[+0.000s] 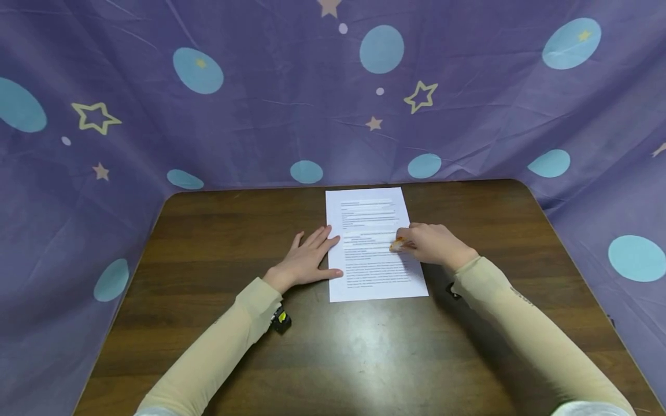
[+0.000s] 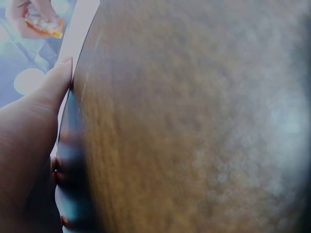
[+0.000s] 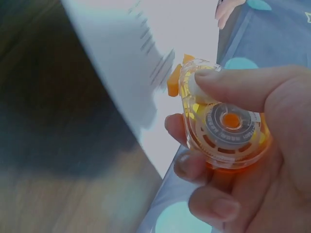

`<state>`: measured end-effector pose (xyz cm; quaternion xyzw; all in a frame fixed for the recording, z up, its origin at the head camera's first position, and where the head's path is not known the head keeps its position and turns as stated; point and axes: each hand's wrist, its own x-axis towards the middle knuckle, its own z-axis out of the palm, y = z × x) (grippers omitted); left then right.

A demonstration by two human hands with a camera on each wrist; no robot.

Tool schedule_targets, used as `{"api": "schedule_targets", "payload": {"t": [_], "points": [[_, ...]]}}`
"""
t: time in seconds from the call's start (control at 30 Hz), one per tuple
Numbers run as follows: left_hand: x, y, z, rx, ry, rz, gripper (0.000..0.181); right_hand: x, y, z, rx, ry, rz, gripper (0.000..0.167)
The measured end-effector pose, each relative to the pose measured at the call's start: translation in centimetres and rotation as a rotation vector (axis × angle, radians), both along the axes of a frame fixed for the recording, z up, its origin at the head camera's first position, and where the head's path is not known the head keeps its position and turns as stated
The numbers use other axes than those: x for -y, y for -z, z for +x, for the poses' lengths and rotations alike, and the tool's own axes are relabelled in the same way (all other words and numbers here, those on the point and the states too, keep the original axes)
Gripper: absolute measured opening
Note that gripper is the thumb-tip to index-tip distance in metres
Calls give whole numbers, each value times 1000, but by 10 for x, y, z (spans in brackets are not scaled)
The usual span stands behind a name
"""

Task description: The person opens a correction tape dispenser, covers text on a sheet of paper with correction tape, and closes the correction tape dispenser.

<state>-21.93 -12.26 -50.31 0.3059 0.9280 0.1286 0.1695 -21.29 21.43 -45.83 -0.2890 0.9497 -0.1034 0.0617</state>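
A printed sheet of paper [image 1: 377, 271] lies on the wooden table. My left hand [image 1: 306, 261] rests on its left edge with the fingers spread and straight; in the left wrist view the thumb [image 2: 58, 80] lies along the paper's edge. Over the right part of the sheet, my right hand [image 1: 439, 245] holds a correction tape dispenser [image 3: 228, 128] with a clear case and orange parts. The right wrist view has the thumb on one side of the case and the fingers curled behind it. Whether the tip touches the paper I cannot tell.
The brown table [image 1: 364, 352] has rounded far corners. Behind it and at both sides hangs a purple curtain [image 1: 291, 75] with stars and blue ovals. A small black device [image 1: 281, 319] is at the left wrist.
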Motion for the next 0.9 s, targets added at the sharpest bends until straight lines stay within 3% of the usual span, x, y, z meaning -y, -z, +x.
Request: {"api": "schedule_targets", "payload": {"t": [0.27,0.67,0.9], "points": [[2,10,-3,-13,-7,13,96,29,5,-6,19,-73,-61,10],[0,7,-1,-16,11,2,95,56,7,-7,72,-105,-42,10],[1,6,-1,-9,-2,-3,96,58,9,-10,55,-107,-22,8]]}}
